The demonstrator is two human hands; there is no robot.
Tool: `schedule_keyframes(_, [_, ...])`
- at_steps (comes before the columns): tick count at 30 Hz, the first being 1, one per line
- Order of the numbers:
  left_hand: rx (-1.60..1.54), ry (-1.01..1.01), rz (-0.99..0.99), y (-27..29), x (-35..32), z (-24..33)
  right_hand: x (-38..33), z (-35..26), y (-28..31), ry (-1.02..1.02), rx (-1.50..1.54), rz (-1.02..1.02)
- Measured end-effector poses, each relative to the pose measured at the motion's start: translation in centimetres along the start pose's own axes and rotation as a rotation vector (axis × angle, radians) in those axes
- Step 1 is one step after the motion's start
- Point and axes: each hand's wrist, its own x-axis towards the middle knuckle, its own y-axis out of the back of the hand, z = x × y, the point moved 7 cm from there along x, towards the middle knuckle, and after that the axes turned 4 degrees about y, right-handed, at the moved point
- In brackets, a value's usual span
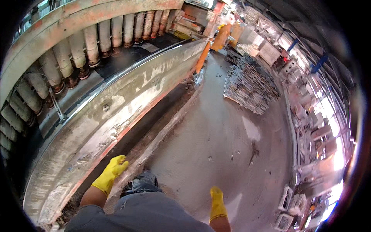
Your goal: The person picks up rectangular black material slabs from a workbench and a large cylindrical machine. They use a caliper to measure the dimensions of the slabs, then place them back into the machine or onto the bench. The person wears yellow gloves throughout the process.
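Long machine wall (116, 106) is on my left in the head view. It is one big piece, and its long way runs from low by my left side up and ahead to the right. My yellow left hand (111, 174) is in front of its low edge; I can't tell if they touch. Those fingers are a bit bent, with the thumb apart. My yellow right hand (218, 203) is over the floor (201, 135), side-on, so I can't tell how its fingers stand. I have two gloves. Behind the wall I count at least twelve round posts (91, 44). One pile of thin grey strips (251, 85) lies ahead. A dark gap (148, 123) follows the wall's bottom edge, and wide floor lies between the gap and the pile.
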Motion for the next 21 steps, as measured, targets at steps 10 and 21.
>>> schedule_keyframes(10, [0.513, -0.498, 0.736, 5.1, 21.8, 24.8, 26.1, -14.6, 6.4, 0.184, 0.473, -0.333])
schedule_keyframes(21, [0.930, -0.015, 0.629, 10.4, 51.4, 47.3, 47.4, -14.1, 15.5, 0.280, 0.094, -0.681])
